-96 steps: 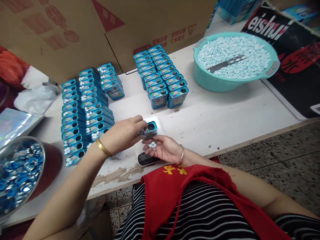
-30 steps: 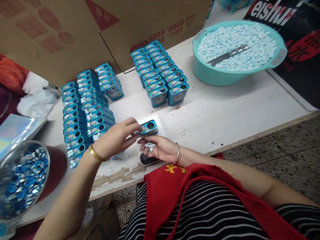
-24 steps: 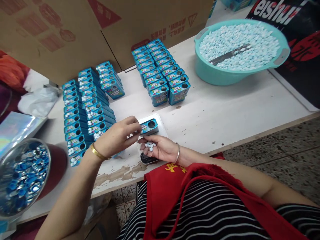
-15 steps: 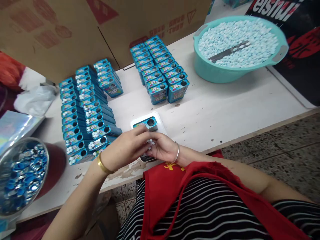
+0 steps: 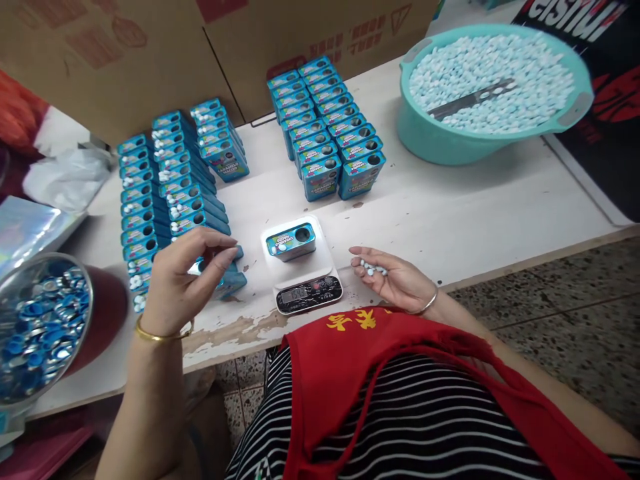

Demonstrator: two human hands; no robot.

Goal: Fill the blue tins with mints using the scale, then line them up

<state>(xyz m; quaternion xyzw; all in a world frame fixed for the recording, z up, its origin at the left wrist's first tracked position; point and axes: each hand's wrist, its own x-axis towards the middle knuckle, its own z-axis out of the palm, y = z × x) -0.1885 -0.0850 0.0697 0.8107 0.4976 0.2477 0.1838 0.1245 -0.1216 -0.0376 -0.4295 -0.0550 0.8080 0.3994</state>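
A blue tin (image 5: 291,252) with a round hole in its lid stands on the white platform of a small digital scale (image 5: 309,295). A few white candies lie on that lid. To the right of the scale, my right hand (image 5: 400,279) is palm up with its fingers curled round several small white candies (image 5: 374,268). My left hand (image 5: 187,283) hovers left of the scale, over the near end of rows of blue tins (image 5: 145,230). Its thumb and forefinger are pinched; whatever may be between them is hidden. White candies lie on many lids there.
A turquoise basin (image 5: 440,140) full of pale candies holds a dark flat scoop at back right. More blue tins (image 5: 320,180) stand in two columns at the back centre, before a cardboard box (image 5: 280,40). A tub (image 5: 100,320) of blue-and-silver caps stands at left.
My hands, together over the scale before, have parted. The left moved left over the tins, and the right moved right with the candies in its palm. The scale's display is now uncovered.
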